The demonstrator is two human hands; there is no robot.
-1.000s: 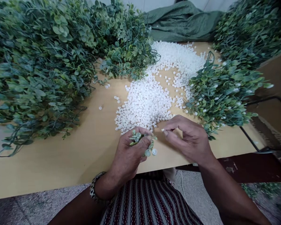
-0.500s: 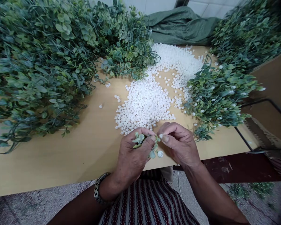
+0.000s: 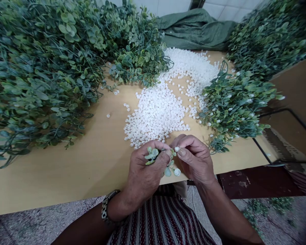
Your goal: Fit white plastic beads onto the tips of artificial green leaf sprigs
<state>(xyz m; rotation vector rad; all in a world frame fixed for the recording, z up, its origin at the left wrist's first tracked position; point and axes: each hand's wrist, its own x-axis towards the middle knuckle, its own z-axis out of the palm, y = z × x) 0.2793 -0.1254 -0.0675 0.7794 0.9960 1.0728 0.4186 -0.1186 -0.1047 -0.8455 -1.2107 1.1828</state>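
Note:
Above the front edge of the table, my left hand (image 3: 148, 166) is closed around an artificial leaf sprig (image 3: 152, 154), its green leaves poking out between thumb and fingers. My right hand (image 3: 196, 158) pinches a small white plastic flower (image 3: 177, 149) between thumb and forefinger, right beside the sprig's tip. Whether the flower is seated on a stem I cannot tell. A second white flower (image 3: 177, 172) sits on the lower part of the sprig, below my fingertips. Just beyond my hands spreads a pile of white flowers (image 3: 156, 114).
Large heaps of artificial greenery (image 3: 40, 75) cover the left side. A bunch with white flowers (image 3: 239, 105) lies at right, near a black metal frame (image 3: 287, 110) and a cardboard box (image 3: 295, 85). A green cloth sack (image 3: 196, 30) lies at the back. The table's edge (image 3: 73, 200) runs close to me.
Both hands stay together in nearly the same place. The sprig's tip and lower flower have shifted slightly right, and the pinched flower shows more fully. The whole view has moved a little.

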